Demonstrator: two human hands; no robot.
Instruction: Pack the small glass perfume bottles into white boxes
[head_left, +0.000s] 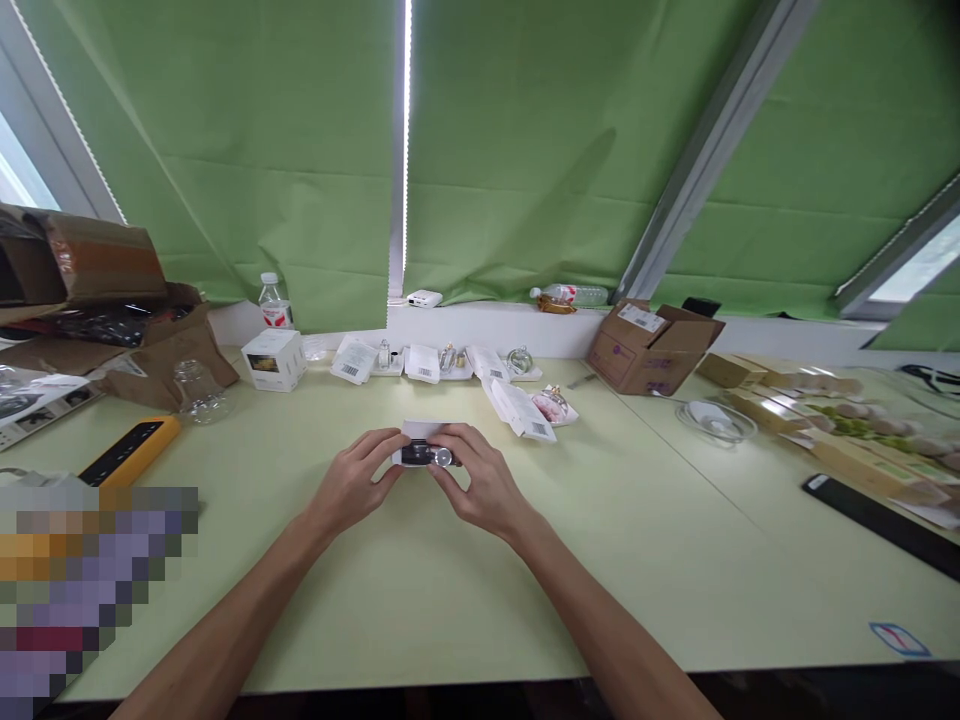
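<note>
My left hand (358,482) is closed on the left end of a small white box (424,429), which lies open above the table. In the box sits a small dark bottle (415,453), apparently a perfume bottle, with a round silver part (442,457) at its right end. My right hand (480,482) pinches the right end of the bottle, thumb below and fingers above. Its fingers partly hide the box and bottle. Beyond my hands, several little perfume bottles (519,360) rest in white trays beside white boxes with barcodes (422,364).
A white cube-shaped box (274,360) and a clear glass jar (201,392) stand at left, near a yellow-edged power strip (133,450). An open cardboard box (646,350) is at back right. Beyond it lie a coiled white cable (716,422), tan boxes (847,455) and a black slab (885,525).
</note>
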